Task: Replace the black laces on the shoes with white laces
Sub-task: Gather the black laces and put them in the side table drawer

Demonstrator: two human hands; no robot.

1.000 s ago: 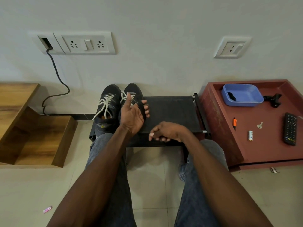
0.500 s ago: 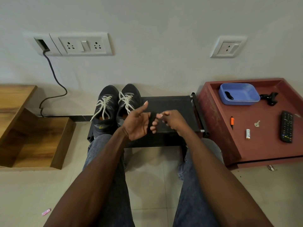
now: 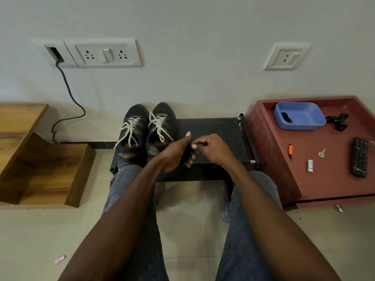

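A: State the illumination level.
B: Moderate, diffuse indoor light with a slightly greenish cast. No glare. The wall (image 3: 192, 27) darkens toward the top corners.

A: Shadows?
B: Soft ones only: behind the shoes (image 3: 148, 128) on the wall, under the wooden shelf (image 3: 40, 169), and beneath the legs on the floor (image 3: 192, 220).

A: Sharpness and distortion?
B: Focus is adequate across the frame. The right hand (image 3: 211, 147) shows slight blur. Wide-angle bending curves the socket plate (image 3: 105, 54) and the red surface (image 3: 324, 159).

Your left hand (image 3: 174, 153) and right hand (image 3: 211, 148) meet over black rack (image 3: 215, 128), pinching something dark; white-laced shoes (image 3: 148, 128) just beyond left hand.
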